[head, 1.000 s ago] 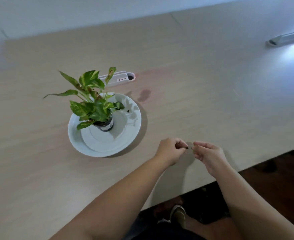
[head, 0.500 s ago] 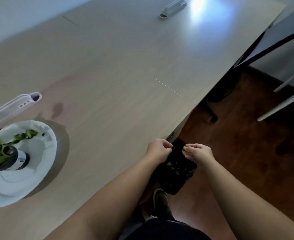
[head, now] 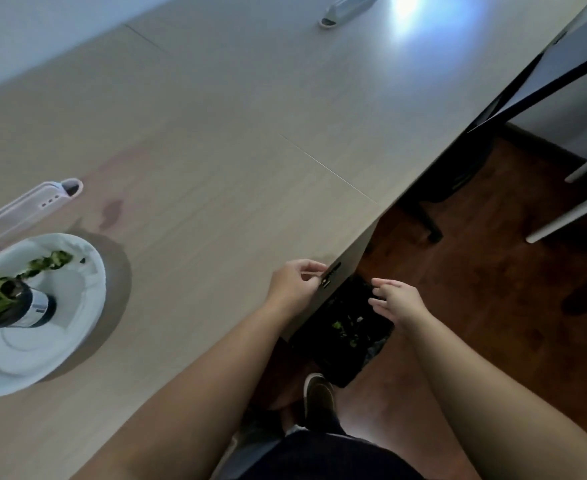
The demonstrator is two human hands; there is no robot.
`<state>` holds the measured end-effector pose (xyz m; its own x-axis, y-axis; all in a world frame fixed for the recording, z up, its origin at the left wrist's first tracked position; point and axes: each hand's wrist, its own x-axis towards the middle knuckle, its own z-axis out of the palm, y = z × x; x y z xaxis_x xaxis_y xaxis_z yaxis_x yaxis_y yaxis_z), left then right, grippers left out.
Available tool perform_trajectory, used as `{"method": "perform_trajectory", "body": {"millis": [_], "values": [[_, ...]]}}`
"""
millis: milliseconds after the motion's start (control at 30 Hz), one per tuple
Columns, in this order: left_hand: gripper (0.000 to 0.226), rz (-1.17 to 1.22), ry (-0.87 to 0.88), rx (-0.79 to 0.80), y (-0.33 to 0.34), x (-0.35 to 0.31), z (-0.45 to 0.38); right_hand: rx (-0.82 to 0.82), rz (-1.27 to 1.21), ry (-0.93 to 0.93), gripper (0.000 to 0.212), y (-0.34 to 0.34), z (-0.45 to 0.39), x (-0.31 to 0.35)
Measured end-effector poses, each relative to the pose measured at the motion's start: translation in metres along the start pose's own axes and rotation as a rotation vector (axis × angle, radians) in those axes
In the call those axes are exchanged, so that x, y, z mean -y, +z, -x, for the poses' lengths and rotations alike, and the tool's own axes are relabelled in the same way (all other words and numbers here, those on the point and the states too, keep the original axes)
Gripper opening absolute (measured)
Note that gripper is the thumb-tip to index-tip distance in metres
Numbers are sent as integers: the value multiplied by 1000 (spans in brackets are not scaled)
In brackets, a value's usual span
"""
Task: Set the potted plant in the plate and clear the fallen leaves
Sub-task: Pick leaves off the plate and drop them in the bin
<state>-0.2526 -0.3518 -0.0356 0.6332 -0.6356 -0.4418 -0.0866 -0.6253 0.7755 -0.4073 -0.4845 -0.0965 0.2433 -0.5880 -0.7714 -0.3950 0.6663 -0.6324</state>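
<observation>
Far left: potted plant (head: 6, 303) sits upright in the white plate (head: 88, 306), same as 1 s ago, so step 1 reads as done. There's still a green sprig (head: 48, 262) lying across the plate's far rim plus a dark fleck beside it; can't tell if the sprig is attached to the plant or loose debris. White perforated strip (head: 25, 207) lies on the table (head: 233, 133) just behind the plate, unmoved. The view has swung right since 1 s ago, from plate-centred to the table's near edge and the floor. Left hand (head: 294, 284) is at the table edge, fingers curled with thumb and forefinger close together; can't tell whether anything is pinched between them. Right hand (head: 397, 301) is off the table, over the black bin (head: 345, 336) on the floor. 0.5 s ago its fingers were pinched on something small and pale-green; now they're spread apart and empty. Green bits (head: 339, 325) are visible inside the bin, so my read is the right hand's pickings just got dropped. Net: 1 batch of leaf debris looks disposed of, tabletop in view shows no leaves, only a darker stain near the strip. Remaining, as I judge it: empty the left hand over the bin if it holds anything, then check the sprig and fleck on the plate. A second white strip (head: 347, 8) at the far edge is irrelevant.
</observation>
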Motion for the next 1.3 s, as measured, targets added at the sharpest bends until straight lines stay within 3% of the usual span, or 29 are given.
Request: {"method": "perform_trajectory", "body": {"millis": [167, 300, 567, 767, 933, 1100, 1200, 1300], "values": [[17, 88, -55, -217, -61, 25, 5, 68, 31, -238, 29, 76, 23, 32], [14, 99, -103, -386, -117, 57, 15, 263, 243, -387, 31, 153, 50, 54], [30, -371, -257, -614, -228, 146, 53, 573, 678, -620, 31, 299, 108, 54], [69, -575, -164, -419, -249, 209, 72, 723, 1056, -729, 25, 377, 137, 38], [59, -464, -43, -441, -249, 230, 97, 762, 1240, -780, 33, 431, 150, 23], [48, -469, 86, -331, -274, 254, 134, 708, 1529, -897, 41, 460, 148, 21], [38, -454, 69, -276, -300, 280, 162, 621, 1809, -976, 40, 466, 146, 17], [29, -477, 23, -283, -327, 296, 182, 668, 1979, -1083, 37, 465, 147, 8]]}}
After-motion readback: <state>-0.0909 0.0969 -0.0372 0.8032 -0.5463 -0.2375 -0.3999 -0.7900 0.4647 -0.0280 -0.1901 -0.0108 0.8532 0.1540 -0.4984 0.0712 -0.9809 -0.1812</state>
